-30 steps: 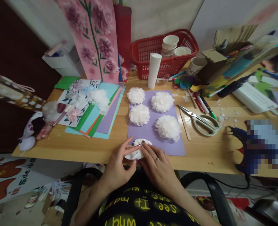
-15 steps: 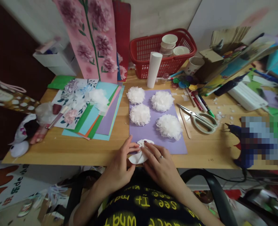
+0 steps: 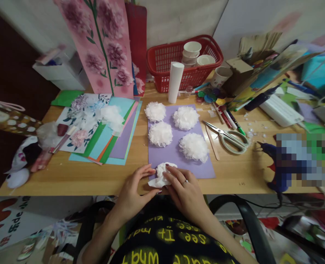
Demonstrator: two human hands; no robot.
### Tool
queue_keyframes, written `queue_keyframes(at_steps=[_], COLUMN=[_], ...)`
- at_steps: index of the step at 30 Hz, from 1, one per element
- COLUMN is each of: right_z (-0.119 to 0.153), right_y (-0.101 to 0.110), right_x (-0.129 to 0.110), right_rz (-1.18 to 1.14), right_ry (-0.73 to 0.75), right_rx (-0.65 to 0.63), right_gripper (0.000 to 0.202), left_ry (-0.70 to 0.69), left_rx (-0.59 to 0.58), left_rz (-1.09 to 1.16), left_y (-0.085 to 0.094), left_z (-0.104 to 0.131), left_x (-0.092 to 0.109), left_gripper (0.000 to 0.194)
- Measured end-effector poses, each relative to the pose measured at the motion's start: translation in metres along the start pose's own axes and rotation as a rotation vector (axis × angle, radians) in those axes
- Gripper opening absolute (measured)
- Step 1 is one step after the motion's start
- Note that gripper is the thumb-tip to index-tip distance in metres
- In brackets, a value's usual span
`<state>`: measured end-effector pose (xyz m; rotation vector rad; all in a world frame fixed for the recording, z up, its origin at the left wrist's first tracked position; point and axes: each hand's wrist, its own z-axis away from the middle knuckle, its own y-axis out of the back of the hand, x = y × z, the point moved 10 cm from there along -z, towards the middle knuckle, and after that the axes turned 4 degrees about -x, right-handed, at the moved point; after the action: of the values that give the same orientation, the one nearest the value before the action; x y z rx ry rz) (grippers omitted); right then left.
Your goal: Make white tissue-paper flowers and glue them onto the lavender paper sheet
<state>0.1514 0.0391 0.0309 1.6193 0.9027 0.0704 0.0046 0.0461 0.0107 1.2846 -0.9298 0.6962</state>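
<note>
We pinch a white tissue flower (image 3: 162,175) between both hands at the near edge of the wooden table (image 3: 68,176): our left hand (image 3: 133,190) grips its left side, our right hand (image 3: 184,189) presses fingertips on top. It overlaps the purple sheet (image 3: 176,146), where 4 fluffed flowers (image 3: 194,147) lie.

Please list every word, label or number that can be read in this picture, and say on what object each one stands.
"see It", upside down in yellow, on the black shirt.
"wha", upside down and cut off by the lower edge, on the same shirt.
"hdm", upside down and unsure, on the same shirt.
"ade", uncertain, white letters on the poster on the floor.
Print on the books at the right: too blurred to read.
</note>
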Motion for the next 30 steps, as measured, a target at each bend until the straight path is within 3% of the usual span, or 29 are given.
queue_keyframes(at_steps=[3, 5, 10, 18, 26, 30], right_z=[0.0, 0.0, 0.0, -0.002, 0.003, 0.009], right_y=[0.0, 0.0, 0.001, 0.003, 0.01, 0.013], right_x=[0.0, 0.0, 0.0, 0.001, 0.013, 0.012], right_rz=[0.003, 0.003, -0.01, -0.064, -0.231, -0.239], right_ry=[0.006, 0.004, 0.006, 0.006, -0.059, -0.011], right_rx=[0.005, 0.008, 0.025, 0.016, 0.038, 0.062], right_gripper=[0.027, 0.027, 0.027, 0.029, 0.038, 0.027], left_ry=[-0.079, -0.106, -0.085, -0.29, -0.29, -0.252], left_rx=[-0.023, -0.02, -0.144, -0.385, -0.444, -0.41], left_rz=[-0.122, -0.19, -0.24, -0.218, -0.238, -0.233], left_y=[-0.001, 0.002, 0.001, -0.02, -0.025, -0.027], left_z=[-0.004, -0.007, -0.016, -0.044, -0.061, -0.066], left_x=[0.014, 0.022, 0.032, 0.056, 0.056, 0.052], left_gripper=[0.023, 0.013, 0.013, 0.013, 0.015, 0.01])
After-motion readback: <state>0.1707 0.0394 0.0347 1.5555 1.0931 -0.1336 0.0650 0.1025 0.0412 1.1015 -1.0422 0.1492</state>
